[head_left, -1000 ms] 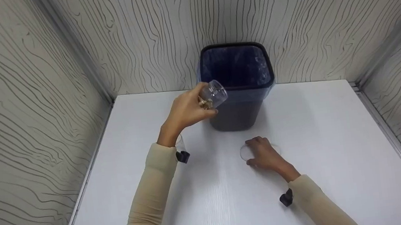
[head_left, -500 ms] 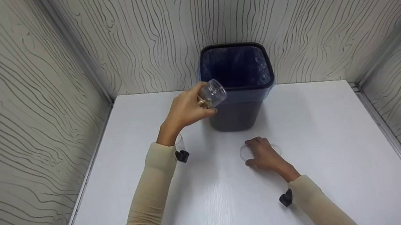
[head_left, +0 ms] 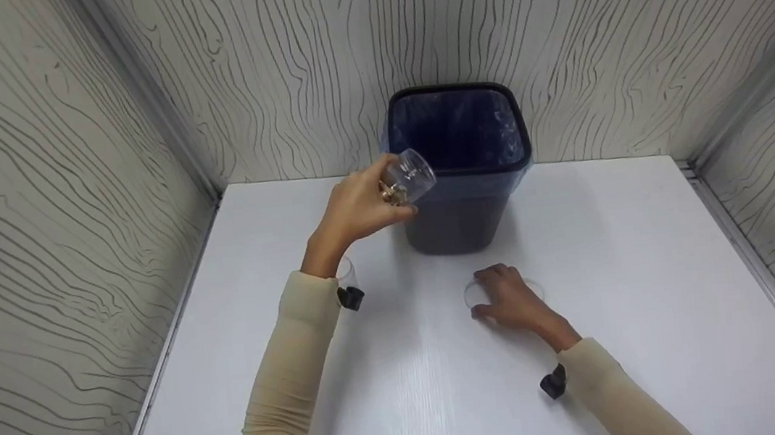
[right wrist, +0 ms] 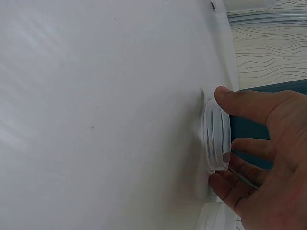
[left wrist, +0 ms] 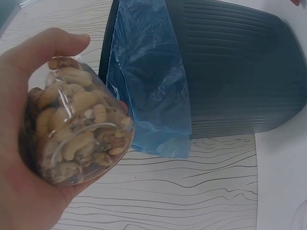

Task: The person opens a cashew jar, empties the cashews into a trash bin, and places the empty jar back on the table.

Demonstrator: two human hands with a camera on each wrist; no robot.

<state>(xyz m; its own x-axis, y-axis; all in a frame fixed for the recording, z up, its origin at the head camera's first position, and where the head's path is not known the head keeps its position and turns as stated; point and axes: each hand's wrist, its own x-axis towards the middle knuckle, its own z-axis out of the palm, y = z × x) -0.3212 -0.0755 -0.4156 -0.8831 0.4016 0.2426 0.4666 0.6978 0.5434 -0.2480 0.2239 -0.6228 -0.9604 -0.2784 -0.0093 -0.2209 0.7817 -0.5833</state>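
My left hand (head_left: 361, 206) grips a clear jar (head_left: 414, 173) beside the front left rim of the bin (head_left: 457, 217). The jar is tilted, its mouth end turned towards the bin. In the left wrist view, mixed nuts (left wrist: 76, 122), cashews among them, show through its wall and bottom. Lower on the table, my right hand (head_left: 508, 298) is at a clear round lid (right wrist: 218, 136), with thumb and fingers spread around its edge. A second clear lid (right wrist: 211, 218) lies close to the first, partly cut off by the right wrist view's lower border.
A blue liner bag (left wrist: 151, 86) is folded over the bin's rim. Another clear container (head_left: 346, 273) stands on the white table (head_left: 407, 390), partly hidden behind my left wrist. Wood-patterned walls (head_left: 296, 53) enclose the table's back and sides.
The left hand has shifted slightly up and left with the jar, which stays tilted. My right thumb has moved slightly outward, to the left. The bin has not moved.
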